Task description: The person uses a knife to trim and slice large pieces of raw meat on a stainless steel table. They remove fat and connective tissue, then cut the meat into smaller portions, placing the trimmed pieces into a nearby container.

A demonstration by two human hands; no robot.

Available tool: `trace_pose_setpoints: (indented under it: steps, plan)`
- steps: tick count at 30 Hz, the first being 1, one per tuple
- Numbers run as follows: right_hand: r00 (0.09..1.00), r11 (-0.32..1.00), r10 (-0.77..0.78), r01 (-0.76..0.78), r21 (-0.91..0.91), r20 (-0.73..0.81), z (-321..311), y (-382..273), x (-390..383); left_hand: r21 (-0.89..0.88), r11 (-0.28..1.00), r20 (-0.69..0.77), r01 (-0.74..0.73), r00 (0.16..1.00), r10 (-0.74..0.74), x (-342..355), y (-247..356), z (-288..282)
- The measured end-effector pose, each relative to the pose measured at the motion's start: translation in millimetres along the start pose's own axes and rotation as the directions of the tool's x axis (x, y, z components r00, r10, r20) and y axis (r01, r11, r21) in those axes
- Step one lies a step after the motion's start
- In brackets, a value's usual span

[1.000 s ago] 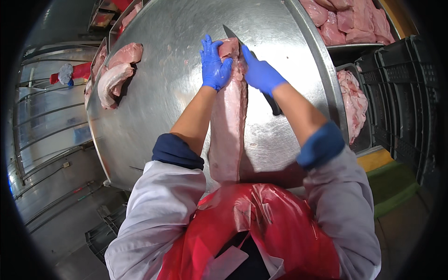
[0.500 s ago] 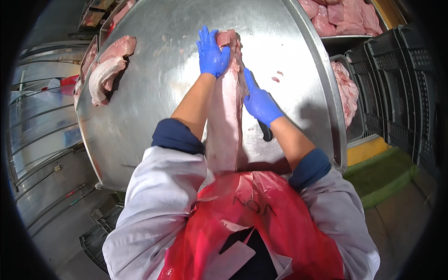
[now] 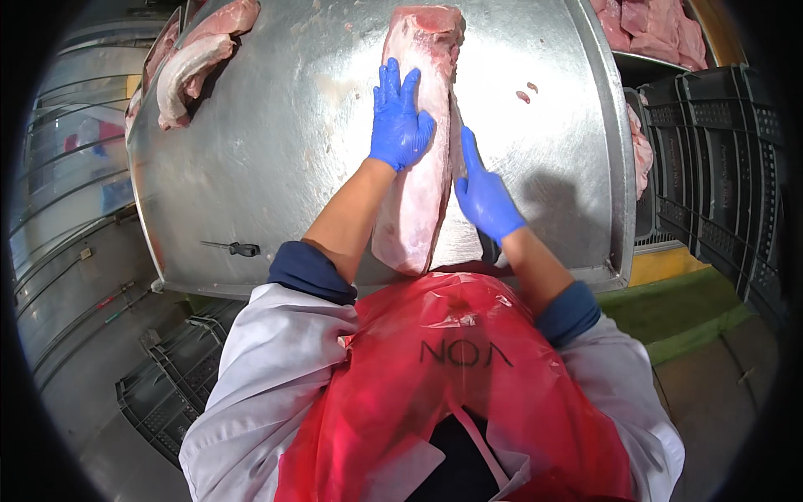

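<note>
The left grip (image 3: 400,130) lay spread on a meat slab (image 3: 411,209); the right grip (image 3: 491,199) clamped a knife (image 3: 489,248) along its right edge.

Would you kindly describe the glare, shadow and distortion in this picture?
Head view, bright glare on the metal table beside the meat; head view, a soft shadow right of the right hand; head view, bowed lines on the dark crates.

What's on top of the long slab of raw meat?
Your blue-gloved left hand lies on the long slab of raw meat. Pale meat surface shows around it; the patch beneath the palm is covered.
</note>
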State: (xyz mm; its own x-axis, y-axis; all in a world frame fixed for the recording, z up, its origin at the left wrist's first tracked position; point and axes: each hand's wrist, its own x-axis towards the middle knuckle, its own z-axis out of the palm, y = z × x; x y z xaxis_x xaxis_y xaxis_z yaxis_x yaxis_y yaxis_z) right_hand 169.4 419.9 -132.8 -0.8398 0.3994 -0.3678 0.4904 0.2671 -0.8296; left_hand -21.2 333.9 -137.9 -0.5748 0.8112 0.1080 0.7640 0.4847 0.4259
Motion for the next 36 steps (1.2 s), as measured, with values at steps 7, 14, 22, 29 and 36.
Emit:
trace_pose_setpoints:
  steps: [7,14,22,29,36]
  plan:
    - [0.998,0.998,0.057,-0.057,0.018,0.027,-19,-22,94,0.066,0.997,-0.095,-0.029,0.995,0.035,85,-39,6]
    - [0.99,0.988,0.138,-0.14,0.066,0.034,-43,-54,121,0.012,0.993,-0.021,-0.119,0.993,0.119,21,-23,8]
    - [0.996,0.975,0.081,-0.085,0.206,0.028,6,-26,18,0.179,0.965,-0.19,-0.191,0.956,0.225,10,-23,7]
    - [0.997,0.972,0.019,-0.036,0.231,0.077,62,-14,-134,0.138,0.967,-0.137,-0.215,0.963,0.233,16,-29,9]
    - [0.985,0.991,0.044,-0.065,0.12,0.167,27,17,-293,0.294,0.925,0.138,0.242,0.946,-0.292,16,27,-13]
